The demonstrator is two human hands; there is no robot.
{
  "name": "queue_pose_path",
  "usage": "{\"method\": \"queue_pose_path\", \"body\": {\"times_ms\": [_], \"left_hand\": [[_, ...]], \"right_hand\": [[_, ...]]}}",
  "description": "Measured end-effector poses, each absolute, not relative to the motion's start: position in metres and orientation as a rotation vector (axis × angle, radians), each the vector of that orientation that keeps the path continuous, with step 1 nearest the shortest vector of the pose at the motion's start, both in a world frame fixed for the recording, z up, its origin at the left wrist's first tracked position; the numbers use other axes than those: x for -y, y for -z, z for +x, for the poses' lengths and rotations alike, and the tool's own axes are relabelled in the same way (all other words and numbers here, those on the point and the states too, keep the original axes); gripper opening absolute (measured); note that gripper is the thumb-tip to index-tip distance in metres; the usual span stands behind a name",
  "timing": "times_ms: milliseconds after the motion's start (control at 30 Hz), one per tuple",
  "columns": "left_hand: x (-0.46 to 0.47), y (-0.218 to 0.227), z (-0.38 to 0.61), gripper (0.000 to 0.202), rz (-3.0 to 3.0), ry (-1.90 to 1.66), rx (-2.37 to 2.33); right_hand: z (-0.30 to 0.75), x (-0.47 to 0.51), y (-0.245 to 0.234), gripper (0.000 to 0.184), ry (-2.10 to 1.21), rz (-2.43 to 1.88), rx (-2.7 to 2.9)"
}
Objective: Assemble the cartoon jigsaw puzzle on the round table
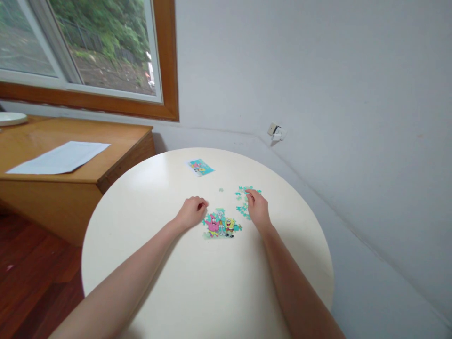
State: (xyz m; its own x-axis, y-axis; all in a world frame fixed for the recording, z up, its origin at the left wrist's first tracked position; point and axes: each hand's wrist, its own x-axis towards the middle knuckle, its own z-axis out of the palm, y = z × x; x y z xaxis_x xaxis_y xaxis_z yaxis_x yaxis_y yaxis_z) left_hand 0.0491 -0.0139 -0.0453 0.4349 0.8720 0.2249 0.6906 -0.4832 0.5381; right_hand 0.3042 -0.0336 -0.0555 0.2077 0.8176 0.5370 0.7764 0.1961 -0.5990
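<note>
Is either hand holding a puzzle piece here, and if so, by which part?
It cannot be told: the left hand is curled beside the partly joined puzzle, the right hand is at the loose pieces.

Pink, yellow and pale-teal cartoon figures pattern a turquoise puzzle (213,225) beside turquoise-and-white loose pieces (243,210) on a cream-white table (197,287), near a plain white wall (318,70).
</note>
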Motion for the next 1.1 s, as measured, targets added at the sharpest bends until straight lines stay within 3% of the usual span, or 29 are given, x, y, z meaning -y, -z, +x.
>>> {"method": "queue_pose_path", "body": {"times_ms": [133, 367, 533, 1100], "left_hand": [[0.014, 0.044, 0.050, 0.029, 2.335, -0.668, -1.337], [0.016, 0.043, 0.051, 0.026, 2.353, -0.681, -1.319], [0.015, 0.048, 0.051, 0.022, 2.336, -0.753, -1.263], [0.012, 0.058, 0.053, 0.017, 2.259, -0.928, -1.074]], "right_hand": [[0.287, 0.035, 0.048, 0.028, -0.123, -1.506, 1.563], [0.254, 0.036, 0.050, 0.021, -0.649, -1.309, 1.403], [0.242, 0.035, 0.055, 0.018, -0.811, -1.262, 1.387], [0.228, 0.036, 0.063, 0.012, -0.772, -1.248, 1.514]]}}
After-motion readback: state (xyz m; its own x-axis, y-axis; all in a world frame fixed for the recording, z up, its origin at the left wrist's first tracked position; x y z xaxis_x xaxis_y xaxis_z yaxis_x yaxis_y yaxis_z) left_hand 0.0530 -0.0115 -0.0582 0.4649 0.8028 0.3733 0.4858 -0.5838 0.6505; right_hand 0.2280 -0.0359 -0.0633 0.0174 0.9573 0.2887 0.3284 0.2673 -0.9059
